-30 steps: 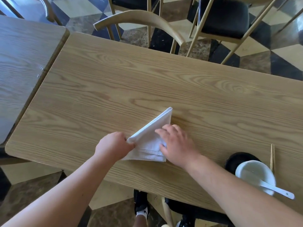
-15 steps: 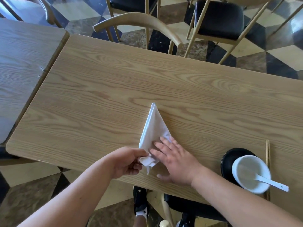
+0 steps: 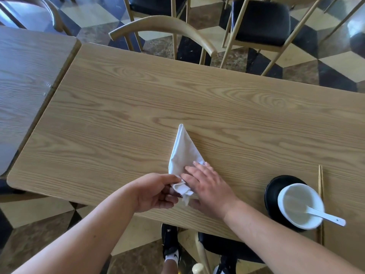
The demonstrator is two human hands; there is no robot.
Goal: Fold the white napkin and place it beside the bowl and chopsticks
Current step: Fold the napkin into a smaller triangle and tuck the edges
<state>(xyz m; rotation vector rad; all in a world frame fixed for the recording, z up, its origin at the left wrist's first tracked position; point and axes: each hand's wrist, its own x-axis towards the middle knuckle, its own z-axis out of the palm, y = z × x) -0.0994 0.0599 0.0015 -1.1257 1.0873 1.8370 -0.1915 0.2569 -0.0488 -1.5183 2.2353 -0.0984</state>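
Since a second ago: napkin (image 3: 182, 153) turned from wide triangle to narrow cone, tip pointing away. Left hand (image 3: 156, 192) pinches bunched near end; right hand (image 3: 207, 186) flat, fingers (image 3: 194, 171) slightly spread, pressing cloth. Bowl (image 3: 296, 204), chopsticks (image 3: 320, 184) well right. Wood table (image 3: 138, 107); chairs (image 3: 260, 22), checkered floor beyond.

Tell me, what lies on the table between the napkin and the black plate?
Only bare wood of the table lies between the napkin and the black plate, apart from the right hand, in the head view.
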